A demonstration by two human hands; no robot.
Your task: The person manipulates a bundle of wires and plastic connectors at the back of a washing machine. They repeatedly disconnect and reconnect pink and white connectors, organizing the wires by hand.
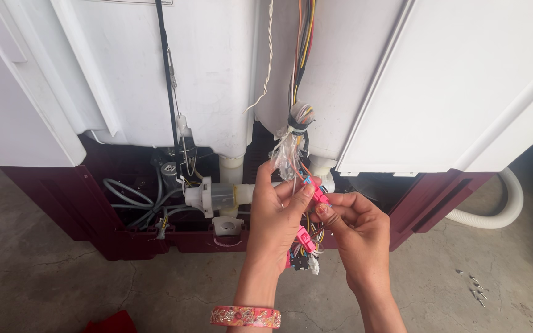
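A: Head view: what is held by the two hands?

B: A pink connector (pixel 319 195) is pinched between the fingertips of the left hand (pixel 277 217) and the right hand (pixel 358 229), just below the wire bundle (pixel 298 126) wrapped in clear plastic that hangs down between the white tubs (pixel 217 74). Both hands are closed on it, thumb against forefinger.

A: What else is seen near them?

B: A second pink connector (pixel 305 240) and small black and white plugs (pixel 306 263) are seen dangling between the wrists. A beaded bangle (pixel 245 317) is worn on the left wrist.

A: And the machine?

B: The maroon base (pixel 124 237) is seen opened, with grey hoses (pixel 132 200) and a white valve part (pixel 212 197) exposed to the left of the hands. A white corrugated hose (pixel 506 206) is curved at the right, and a few screws (pixel 476 288) are scattered on the concrete floor (pixel 44 283).
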